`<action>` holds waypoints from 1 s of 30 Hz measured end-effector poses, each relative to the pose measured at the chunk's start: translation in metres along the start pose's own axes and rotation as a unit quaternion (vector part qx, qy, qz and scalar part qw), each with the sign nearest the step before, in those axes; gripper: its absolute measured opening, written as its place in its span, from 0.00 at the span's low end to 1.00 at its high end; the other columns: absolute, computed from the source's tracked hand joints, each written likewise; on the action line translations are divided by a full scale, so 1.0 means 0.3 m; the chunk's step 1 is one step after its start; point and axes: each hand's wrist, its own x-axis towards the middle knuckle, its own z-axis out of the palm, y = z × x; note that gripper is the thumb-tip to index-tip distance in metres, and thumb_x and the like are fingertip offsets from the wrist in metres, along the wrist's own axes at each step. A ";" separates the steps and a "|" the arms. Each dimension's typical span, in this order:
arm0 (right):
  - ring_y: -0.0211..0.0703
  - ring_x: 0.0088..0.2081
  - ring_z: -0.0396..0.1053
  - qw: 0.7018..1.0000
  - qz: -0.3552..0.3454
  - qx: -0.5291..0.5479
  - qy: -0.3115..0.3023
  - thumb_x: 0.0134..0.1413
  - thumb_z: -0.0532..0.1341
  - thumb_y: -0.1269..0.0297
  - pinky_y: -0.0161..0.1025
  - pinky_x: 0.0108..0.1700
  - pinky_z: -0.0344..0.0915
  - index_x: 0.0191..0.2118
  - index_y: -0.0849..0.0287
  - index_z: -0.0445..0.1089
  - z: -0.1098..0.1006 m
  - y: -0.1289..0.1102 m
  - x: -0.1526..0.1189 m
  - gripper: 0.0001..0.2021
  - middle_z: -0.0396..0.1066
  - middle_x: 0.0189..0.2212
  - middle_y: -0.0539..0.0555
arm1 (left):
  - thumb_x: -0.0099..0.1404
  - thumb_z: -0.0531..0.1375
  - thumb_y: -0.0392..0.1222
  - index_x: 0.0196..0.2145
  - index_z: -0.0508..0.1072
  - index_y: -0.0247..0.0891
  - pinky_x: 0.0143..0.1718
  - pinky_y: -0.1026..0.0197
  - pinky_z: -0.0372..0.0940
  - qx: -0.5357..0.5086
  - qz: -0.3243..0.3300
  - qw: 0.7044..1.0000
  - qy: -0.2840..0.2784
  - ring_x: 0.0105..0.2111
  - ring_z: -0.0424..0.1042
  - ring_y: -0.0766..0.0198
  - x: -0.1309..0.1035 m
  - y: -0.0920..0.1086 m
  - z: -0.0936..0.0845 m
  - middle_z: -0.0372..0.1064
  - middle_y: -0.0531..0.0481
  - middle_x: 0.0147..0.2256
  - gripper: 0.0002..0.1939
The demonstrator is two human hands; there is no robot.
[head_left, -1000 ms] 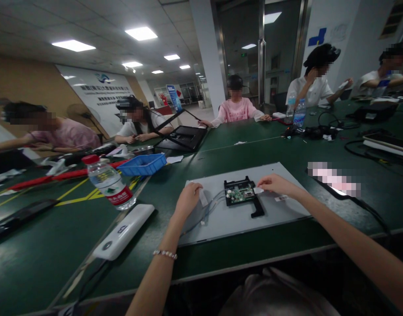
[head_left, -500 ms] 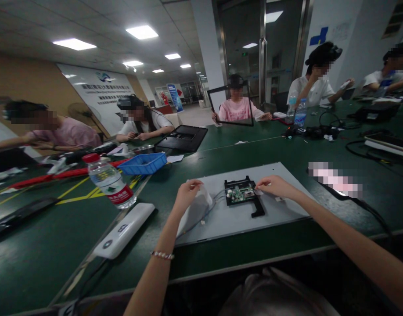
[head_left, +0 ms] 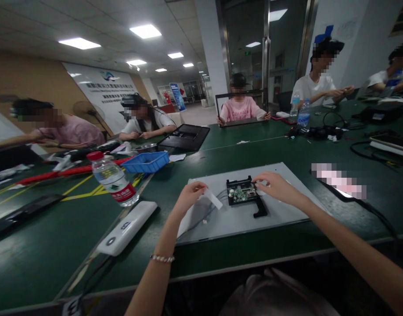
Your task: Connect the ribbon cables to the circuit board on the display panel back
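A grey metal panel [head_left: 287,216] lies on the green table, carrying a black frame [head_left: 261,208] with a green circuit board [head_left: 242,194]. My left hand [head_left: 190,196] pinches a white strip [head_left: 214,198] over the panel's left part. Thin grey wires [head_left: 206,213] run from the board toward the panel's lower left. At the board's upper right corner is my right hand [head_left: 271,186], its fingertips pressed together; anything between them is too small to make out.
A capped water bottle [head_left: 117,184], a white power bank [head_left: 128,229] and a blue tray [head_left: 146,163] stand left of the panel. A phone [head_left: 340,182] with a cable lies right. Several people sit around the table.
The white strip in my left hand now hangs toward the board, narrower in view. My right hand has shifted slightly up the board's edge. Across the table, a person has lowered a black frame.
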 end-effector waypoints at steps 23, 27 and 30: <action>0.53 0.57 0.59 0.976 -0.163 -0.125 -0.078 0.56 0.57 0.53 0.49 0.60 0.53 0.53 0.69 0.64 0.343 -0.359 -0.066 0.26 0.65 0.53 0.66 | 0.57 0.59 0.42 0.39 0.68 0.38 0.41 0.58 0.62 0.210 0.171 0.951 -0.150 0.38 0.67 0.60 -0.036 -0.011 0.030 0.67 0.49 0.37 0.12; 0.53 0.57 0.58 0.979 -0.147 -0.124 -0.069 0.55 0.58 0.52 0.50 0.60 0.51 0.54 0.69 0.62 0.350 -0.371 -0.086 0.28 0.62 0.56 0.67 | 0.55 0.60 0.43 0.38 0.67 0.38 0.41 0.57 0.62 0.201 0.157 0.956 -0.145 0.38 0.66 0.59 -0.030 -0.024 0.031 0.66 0.49 0.37 0.13; 0.54 0.58 0.57 0.980 -0.131 -0.133 -0.064 0.54 0.59 0.52 0.50 0.61 0.50 0.55 0.71 0.62 0.361 -0.383 -0.100 0.29 0.61 0.56 0.68 | 0.55 0.60 0.45 0.38 0.66 0.38 0.41 0.57 0.62 0.193 0.148 0.959 -0.144 0.38 0.66 0.58 -0.024 -0.034 0.034 0.66 0.49 0.36 0.14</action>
